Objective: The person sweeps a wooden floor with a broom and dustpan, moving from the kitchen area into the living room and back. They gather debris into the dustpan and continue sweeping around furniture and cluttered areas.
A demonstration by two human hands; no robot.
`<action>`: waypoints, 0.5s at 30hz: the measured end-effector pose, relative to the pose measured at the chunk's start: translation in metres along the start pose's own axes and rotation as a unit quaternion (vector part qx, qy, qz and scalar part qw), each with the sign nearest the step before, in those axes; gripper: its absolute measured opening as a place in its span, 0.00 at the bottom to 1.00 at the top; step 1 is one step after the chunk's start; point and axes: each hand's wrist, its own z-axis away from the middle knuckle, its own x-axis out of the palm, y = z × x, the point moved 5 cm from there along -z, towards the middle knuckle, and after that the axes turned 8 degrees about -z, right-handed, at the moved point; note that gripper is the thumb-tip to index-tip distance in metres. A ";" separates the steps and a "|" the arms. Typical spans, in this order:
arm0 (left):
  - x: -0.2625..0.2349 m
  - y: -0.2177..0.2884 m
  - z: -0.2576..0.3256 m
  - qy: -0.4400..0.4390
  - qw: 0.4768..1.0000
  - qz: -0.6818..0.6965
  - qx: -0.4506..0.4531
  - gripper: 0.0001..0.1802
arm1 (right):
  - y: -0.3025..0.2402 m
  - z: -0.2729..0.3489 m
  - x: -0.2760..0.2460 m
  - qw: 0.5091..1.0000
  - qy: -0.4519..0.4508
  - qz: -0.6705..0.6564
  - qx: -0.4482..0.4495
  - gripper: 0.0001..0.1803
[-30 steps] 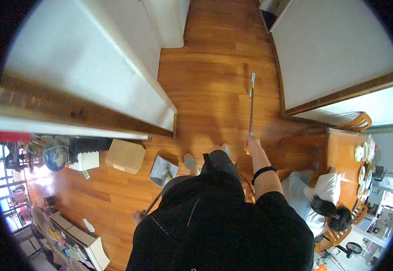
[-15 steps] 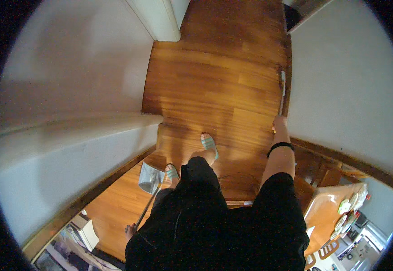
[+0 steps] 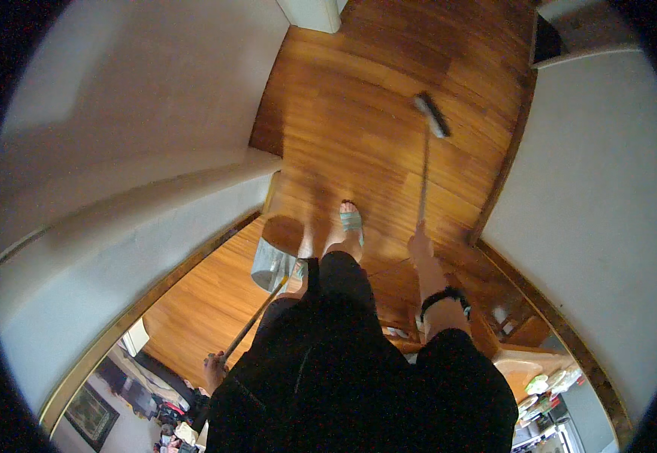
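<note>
My right hand (image 3: 421, 248) is closed round the handle of a broom (image 3: 425, 177). The broom's head (image 3: 432, 115), pale with dark bristles, is over the wooden floor ahead, somewhat blurred; whether it touches the boards I cannot tell. At the lower left, my left hand (image 3: 213, 370) is wrapped round the dark handle of a long-handled dustpan (image 3: 271, 264). Its grey metal pan hangs or rests beside my left foot, low by the doorway. My feet, in light green striped sandals (image 3: 351, 221), stand on the floor between the two hands.
Pale walls rise at the left (image 3: 140, 128) and the right (image 3: 592, 189), with a wall corner jutting in on the left. A white door post (image 3: 313, 15) stands at the far end. Behind me on the right is a wooden table (image 3: 517, 371) with things on it.
The broom head has swung from the right-hand wall's base leftward onto the middle floor. My right arm has moved left with it. The view has turned, and my left hand keeps hold of the dustpan.
</note>
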 end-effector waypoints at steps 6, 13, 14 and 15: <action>-0.007 0.004 -0.013 -0.007 0.990 -0.120 0.073 0.07 | -0.066 0.131 0.018 0.946 0.004 -0.324 0.011 0.30; 0.021 -0.029 0.038 0.064 0.996 0.051 0.021 0.11 | 0.051 0.184 -0.038 0.827 -0.005 -0.559 0.065 0.21; 0.028 -0.032 0.040 0.063 0.997 0.051 0.007 0.12 | 0.047 0.168 -0.058 0.812 0.050 -0.582 0.005 0.22; 0.032 -0.033 0.044 0.067 0.996 0.050 0.001 0.13 | 0.042 0.159 -0.072 0.798 0.100 -0.594 -0.012 0.23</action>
